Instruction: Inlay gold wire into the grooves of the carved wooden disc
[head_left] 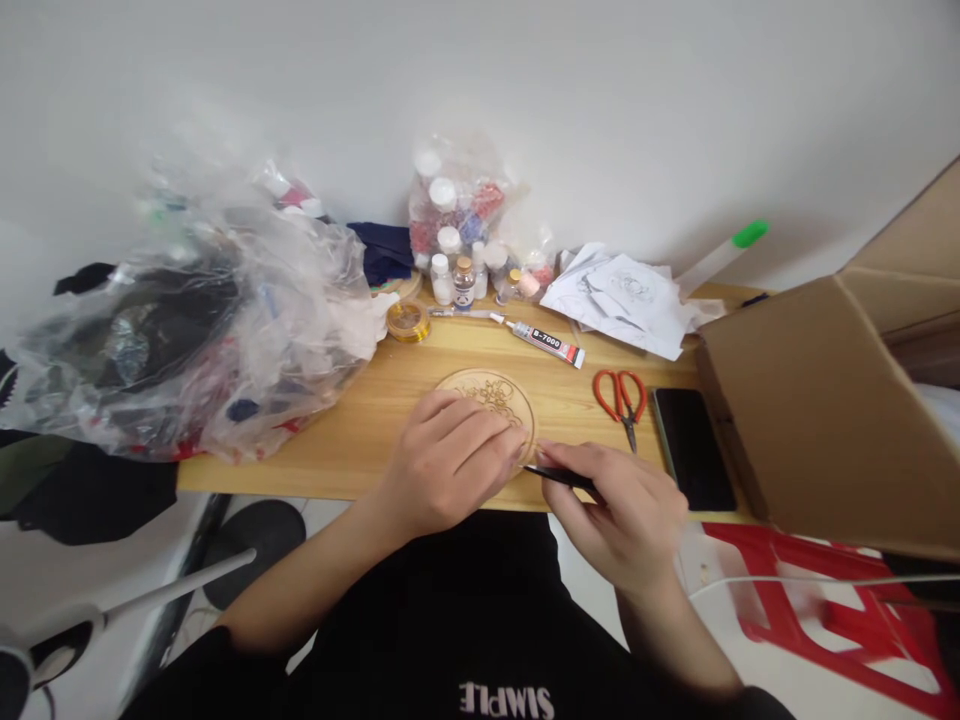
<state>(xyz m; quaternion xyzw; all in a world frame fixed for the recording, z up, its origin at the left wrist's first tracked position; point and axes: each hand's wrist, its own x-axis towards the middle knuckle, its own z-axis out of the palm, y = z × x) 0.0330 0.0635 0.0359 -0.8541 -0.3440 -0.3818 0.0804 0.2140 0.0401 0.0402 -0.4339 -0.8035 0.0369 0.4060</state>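
Note:
A round wooden board (531, 412) with a raised rim lies at the table's front edge. Gold wire curls (491, 392) form a pattern on its face. My left hand (454, 455) rests over its lower left part, fingers bent and closed together. What its fingertips pinch, if anything, is hidden. My right hand (619, 500) is closed around black tweezers (562, 477), their tips pointing left at the board's right edge, close to my left fingertips. Behind the board sits a spool of gold wire (408, 322). A B-7000 glue tube (549, 343) lies farther back.
Red-handled scissors (619, 396) and a phone (694, 448) lie to the right, beside a cardboard box (810, 400). Plastic bags (285, 330) crowd the left. Small bottles (464, 283) and drawn paper sheets (626, 295) stand and lie along the wall.

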